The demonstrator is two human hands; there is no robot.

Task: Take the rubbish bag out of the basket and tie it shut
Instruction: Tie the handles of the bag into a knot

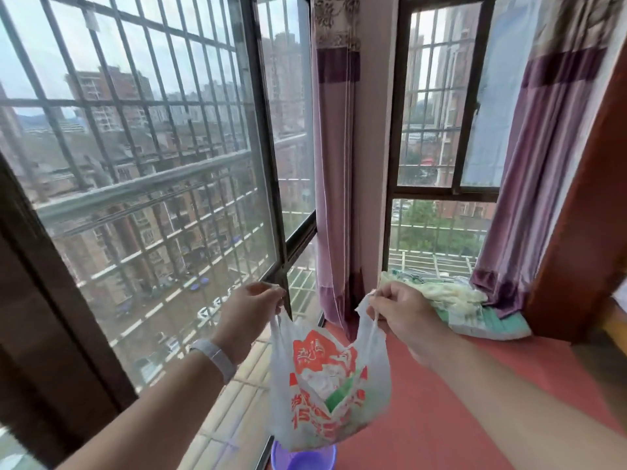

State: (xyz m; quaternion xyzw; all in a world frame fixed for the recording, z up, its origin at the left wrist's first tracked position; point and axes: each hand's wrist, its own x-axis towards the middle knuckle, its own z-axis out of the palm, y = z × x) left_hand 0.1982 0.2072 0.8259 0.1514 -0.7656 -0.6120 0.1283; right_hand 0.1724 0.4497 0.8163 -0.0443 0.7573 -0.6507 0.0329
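The left hand (249,308) and right hand (398,315) each pinched a handle of the rubbish bag (327,390). It hung open, clear above the purple basket (305,457).

Basket (305,457): cut off by the bottom edge, its top hidden behind the bag (327,385).
Bag print: red characters creased, unreadable.
Bag contents: blurred through the plastic.
Cloth pile (464,307): near end behind the right hand (403,317).
Forearms: cut off by the bottom edge.
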